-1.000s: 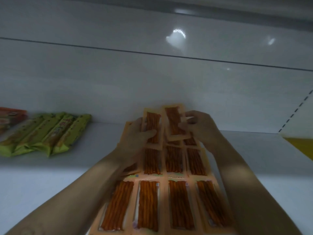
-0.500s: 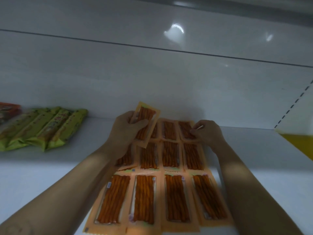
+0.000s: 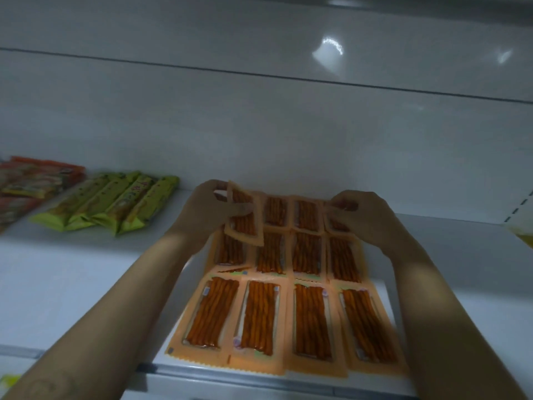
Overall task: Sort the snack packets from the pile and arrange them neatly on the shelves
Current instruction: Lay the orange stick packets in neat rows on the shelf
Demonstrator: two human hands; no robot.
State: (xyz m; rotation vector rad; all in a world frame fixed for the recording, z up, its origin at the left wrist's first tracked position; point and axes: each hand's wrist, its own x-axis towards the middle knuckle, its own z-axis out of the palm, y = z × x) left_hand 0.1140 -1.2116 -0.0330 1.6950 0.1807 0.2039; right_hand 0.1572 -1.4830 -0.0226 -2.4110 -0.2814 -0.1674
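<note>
Your left hand grips one orange stick packet with thumb and fingers curled round its upper part. That packet is lifted off the shelf and tilted, over the back left corner of the laid-out block. Its lower edge overlaps the packet beneath it.

Your right hand is at the back right corner of the block. Its fingers are curled and pinch the far end of the back right packet, which lies on the shelf close to the back wall.

The other orange packets lie flat in rows of four, side by side and touching. The nearest row reaches the shelf's front edge.

Well apart to the left, near the back of the shelf, a row of green packets lies slanted, each overlapping the next. Red packets are piled just beyond them at the shelf's left end. A yellow thing shows at the right end, too cropped to identify.
</note>
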